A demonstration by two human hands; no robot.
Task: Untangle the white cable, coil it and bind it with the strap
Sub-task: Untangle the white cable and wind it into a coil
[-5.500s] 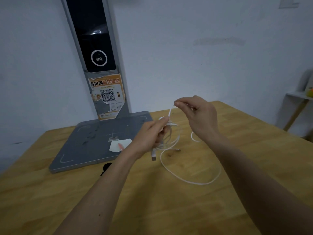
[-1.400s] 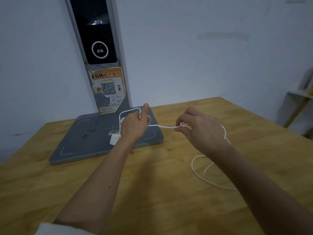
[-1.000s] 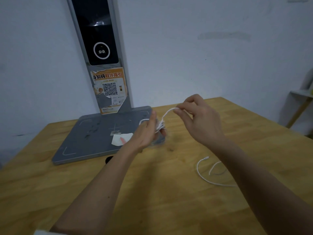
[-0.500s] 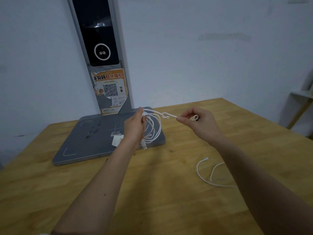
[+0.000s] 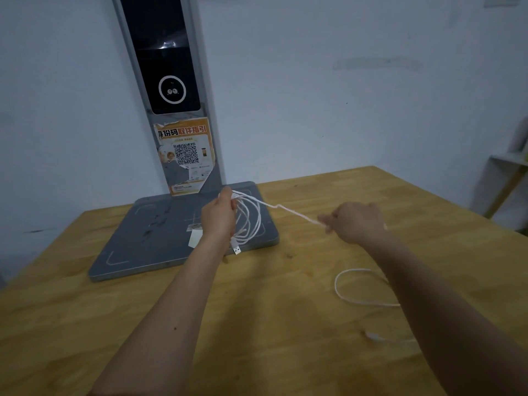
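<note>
My left hand [image 5: 218,217] grips a bundle of several loops of the white cable [image 5: 251,221] above the grey base plate, and a USB plug [image 5: 236,249] hangs from the loops. From that hand a taut stretch of cable runs right to my right hand [image 5: 355,225], which pinches it. The loose remainder lies in a loop on the table [image 5: 357,287] under my right forearm, its blurred small end plug [image 5: 371,335] nearer me. No strap is visible.
A grey base plate [image 5: 143,247] with a tall dark-screened column [image 5: 168,81] and an orange QR sticker stands at the table's back. A small white paper [image 5: 195,239] lies on the plate. The wooden table [image 5: 257,324] ends at right, by a white shelf [image 5: 505,167].
My right hand has moved right and down, pulling the cable taut away from my left hand. The free end on the table has slid nearer to me.
</note>
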